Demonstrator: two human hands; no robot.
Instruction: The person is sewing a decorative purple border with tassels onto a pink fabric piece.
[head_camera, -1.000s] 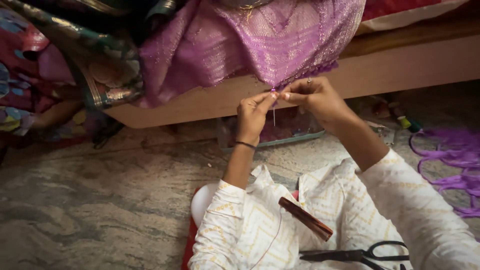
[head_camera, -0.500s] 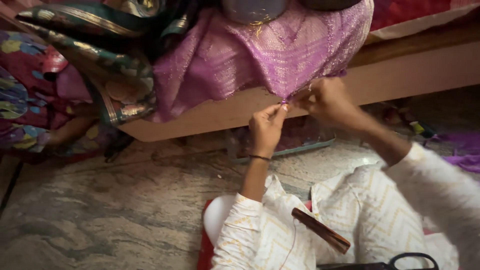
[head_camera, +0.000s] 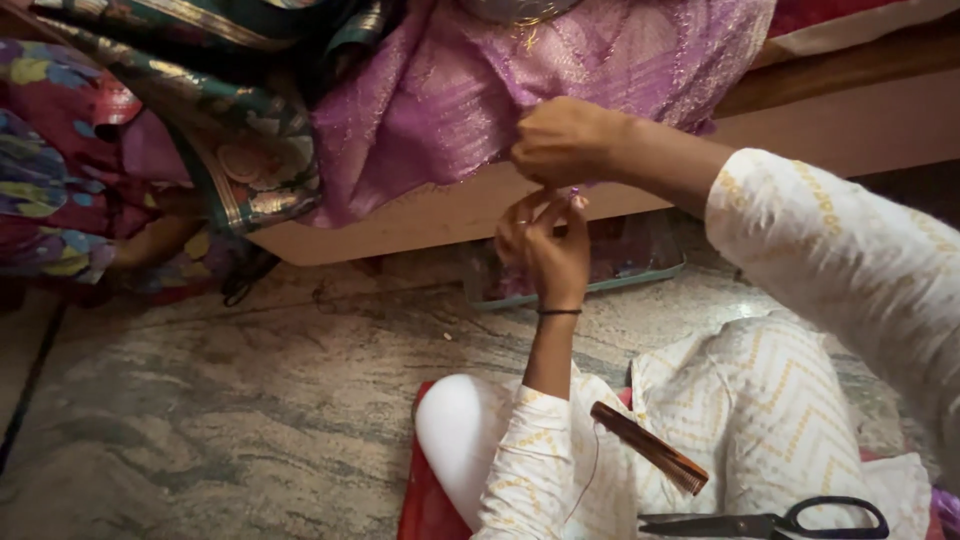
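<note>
Head view: person sits on the floor (head_camera: 200, 400) w/ both hands raised to the hem of a purple cloth (head_camera: 450, 90) that hangs off a wooden bed edge (head_camera: 420, 215). Right hand (head_camera: 562, 140) is closed, pinching the hem from above; the grip is tight on the fabric edge. Left hand (head_camera: 548, 250) sits just below, fingertips (head_camera: 540, 205) pinched together on what looks like a small tassel or thread end at the hem, too small to tell exactly. The two hands are touching or nearly so at that spot. A thin thread (head_camera: 590, 470) seems to run down toward the lap.

On the lap: brown comb (head_camera: 650, 447) lying slanted, black scissors (head_camera: 770, 522) lower right, neither touched. Clear tray (head_camera: 640, 275) w/ bits in it sits under the bed edge, behind the left hand. Patterned green, gold and floral fabrics (head_camera: 150, 120) are piled to the left on the bed.

Progress, as a judgement: hem work looks mid-way at one point, w/ knotting or tying in hand. How much of the hem is finished can't be told, since most of the edge is hidden by the hands & folds. Scissors idle suggests trimming not yet done here.
</note>
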